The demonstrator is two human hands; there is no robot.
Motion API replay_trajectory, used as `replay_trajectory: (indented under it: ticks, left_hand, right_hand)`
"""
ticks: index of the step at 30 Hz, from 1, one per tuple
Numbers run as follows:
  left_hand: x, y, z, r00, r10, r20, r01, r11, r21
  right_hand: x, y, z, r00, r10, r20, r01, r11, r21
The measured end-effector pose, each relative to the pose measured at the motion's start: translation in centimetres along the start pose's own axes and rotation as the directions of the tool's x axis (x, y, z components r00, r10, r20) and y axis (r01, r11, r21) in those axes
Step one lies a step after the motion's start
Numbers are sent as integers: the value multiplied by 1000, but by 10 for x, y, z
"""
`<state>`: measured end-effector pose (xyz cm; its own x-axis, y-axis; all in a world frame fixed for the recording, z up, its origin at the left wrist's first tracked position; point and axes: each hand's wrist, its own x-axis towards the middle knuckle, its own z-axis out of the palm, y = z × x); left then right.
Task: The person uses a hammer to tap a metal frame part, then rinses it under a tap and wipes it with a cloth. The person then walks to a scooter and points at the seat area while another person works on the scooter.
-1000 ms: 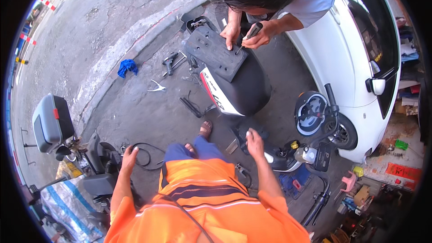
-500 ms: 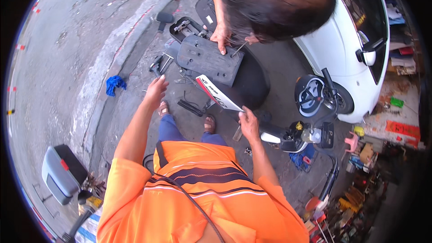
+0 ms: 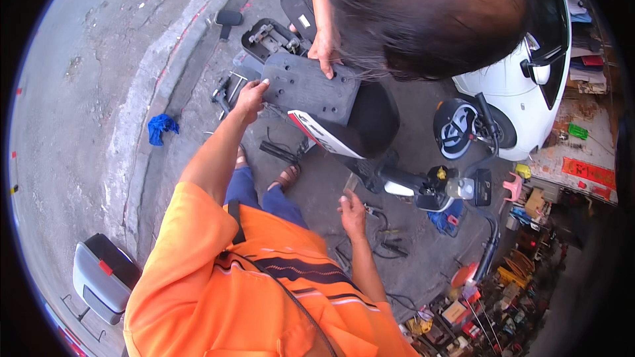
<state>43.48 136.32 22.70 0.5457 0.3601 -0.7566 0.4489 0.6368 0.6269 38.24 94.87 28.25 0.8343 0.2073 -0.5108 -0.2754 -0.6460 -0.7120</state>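
A black flat plate with several holes (image 3: 311,96) lies over the rear of a scooter with a black seat (image 3: 377,116). My left hand (image 3: 250,102) is closed at the plate's left edge. Below the plate, a white and red side panel (image 3: 324,133) sits along the scooter's side, with neither of my hands on it. My right hand (image 3: 352,215) is off the scooter, low and empty, its fingers apart. Opposite me a co-worker's hand (image 3: 324,49) presses on the plate's far edge; their head hides the other hand.
A white car (image 3: 516,102) stands at the right, behind the scooter's handlebar and a helmet (image 3: 456,132). Tools (image 3: 225,92) and a blue cloth (image 3: 163,129) lie on the ground at left. A grey top box (image 3: 106,277) is at lower left; clutter (image 3: 509,291) fills the lower right.
My right hand has let go of the white and red panel and dropped back toward me. My left hand has reached forward to the plate's edge. The co-worker's head has shifted right.
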Motion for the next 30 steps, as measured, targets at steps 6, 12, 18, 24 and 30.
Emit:
replay_trajectory:
  ticks: [6,12,18,24,30]
  left_hand:
    - [2,-13,6,974,169,151,-100,919,-383]
    - [-32,3,7,937,215,277,-35,843,-537]
    - [-74,28,-32,899,232,372,-46,893,-447]
    - [-100,67,-23,887,249,389,-137,946,-294]
    - [-98,70,18,916,271,297,-222,957,-188]
  right_hand:
    - [87,-55,-10,978,-207,-38,208,977,36]
    - [138,-123,-7,982,-146,-120,163,976,144]
    - [119,-176,0,1000,-13,-24,24,819,574]
    - [107,-192,46,964,-213,-159,243,949,203]
    - [123,-167,59,931,-254,-261,280,957,68]
